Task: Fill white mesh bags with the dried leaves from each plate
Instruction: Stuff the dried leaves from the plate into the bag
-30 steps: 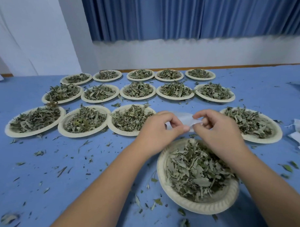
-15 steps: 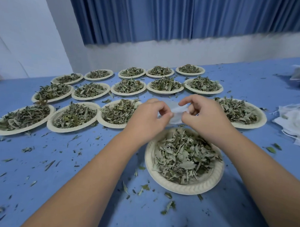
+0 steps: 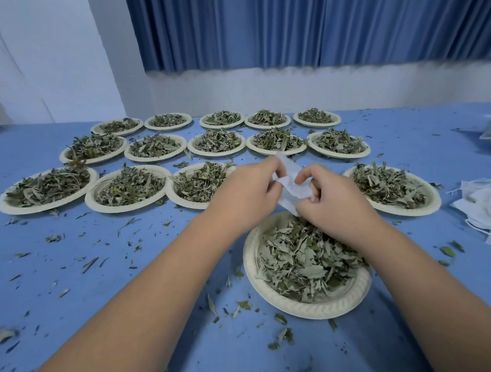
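The blue desk (image 3: 68, 296) fills the lower view, strewn with loose leaf bits (image 3: 90, 264), thickest on the near left. Nearest the person, right of centre, a paper plate (image 3: 304, 309) holds a heap of dried leaves (image 3: 302, 267). Over its far rim the two hands meet. The left hand (image 3: 247, 191) and the right hand (image 3: 335, 201) each pinch a small white mesh bag (image 3: 291, 187) between thumb and fingers, holding it in the air. Whether its mouth is open I cannot tell.

At the right edge, level with the hands, lies a pile of white bags (image 3: 483, 205). Beyond the hands, other plates (image 3: 121, 210) of leaves stand in three rows, close together, some rims nearly touching. The stretches of desk without plates are the near left and the far right.

The desk's far edge meets a white wall (image 3: 298, 89), and a pleated blue curtain (image 3: 300, 29) hangs above it.
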The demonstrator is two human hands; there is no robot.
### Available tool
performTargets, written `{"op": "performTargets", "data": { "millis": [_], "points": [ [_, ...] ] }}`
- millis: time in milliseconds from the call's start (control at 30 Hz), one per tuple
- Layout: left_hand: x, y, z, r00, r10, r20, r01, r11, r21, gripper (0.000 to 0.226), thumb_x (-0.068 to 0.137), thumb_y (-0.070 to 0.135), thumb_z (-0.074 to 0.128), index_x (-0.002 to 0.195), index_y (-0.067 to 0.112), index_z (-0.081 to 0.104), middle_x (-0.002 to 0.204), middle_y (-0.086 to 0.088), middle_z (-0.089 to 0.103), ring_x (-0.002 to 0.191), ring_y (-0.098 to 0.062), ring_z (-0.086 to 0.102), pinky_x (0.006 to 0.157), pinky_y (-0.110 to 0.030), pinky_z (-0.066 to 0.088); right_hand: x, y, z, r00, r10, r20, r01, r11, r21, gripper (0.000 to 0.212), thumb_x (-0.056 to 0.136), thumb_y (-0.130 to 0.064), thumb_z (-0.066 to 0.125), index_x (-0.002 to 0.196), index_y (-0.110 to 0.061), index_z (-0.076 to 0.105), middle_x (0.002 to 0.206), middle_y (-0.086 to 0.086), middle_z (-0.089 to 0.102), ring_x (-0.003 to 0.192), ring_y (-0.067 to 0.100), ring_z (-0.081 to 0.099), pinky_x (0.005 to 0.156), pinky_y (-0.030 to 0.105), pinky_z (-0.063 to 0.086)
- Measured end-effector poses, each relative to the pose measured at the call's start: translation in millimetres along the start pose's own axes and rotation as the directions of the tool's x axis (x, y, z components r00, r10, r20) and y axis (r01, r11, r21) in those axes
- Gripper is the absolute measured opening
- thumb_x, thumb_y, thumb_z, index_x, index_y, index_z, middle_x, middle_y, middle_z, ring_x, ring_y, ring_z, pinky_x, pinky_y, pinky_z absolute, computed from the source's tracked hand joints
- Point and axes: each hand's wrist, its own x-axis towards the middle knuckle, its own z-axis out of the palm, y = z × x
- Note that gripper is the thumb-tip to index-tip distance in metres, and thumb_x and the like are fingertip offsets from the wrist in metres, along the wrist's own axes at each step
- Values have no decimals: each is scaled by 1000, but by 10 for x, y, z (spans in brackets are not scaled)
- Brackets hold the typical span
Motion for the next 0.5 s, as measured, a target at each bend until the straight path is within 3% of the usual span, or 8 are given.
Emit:
{"op": "performTargets", "data": {
  "millis": [133,300,367,500],
  "points": [
    [-33,-16,26,996,87,-10,-87,985,-149,23,94,17,57,114,28,60,64,2,59,56,-9,51,59,-27,43,17,60,-47,998,44,-33,-44,999,3,23,77,-14,60,95,-27,55,63,-5,49,54,11,44,53,30,37],
    [-87,-64,64,1000,10,-14,-14,937,-350,13,94,23,61,92,34,69,63,15,58,51,2,49,53,-12,37,24,127,-186,994,99,50,-103,989,103,15,79,-15,63,92,-23,64,59,-6,55,43,3,44,48,24,36],
    [-89,-66,77,999,-28,-44,9,920,-392,15,94,22,61,89,35,69,61,18,57,50,3,48,52,-11,35,16,133,-261,990,104,91,-115,985,127,9,82,-29,67,91,-26,65,59,-6,58,42,2,46,47,25,41],
    [-90,-81,71,988,-63,-138,6,926,-378,15,96,21,59,89,30,68,54,23,55,45,0,44,46,-10,31,-20,160,-433,986,103,135,-105,994,9,31,74,-61,66,81,-31,65,65,-3,61,45,3,47,46,20,40]
  ]
}}
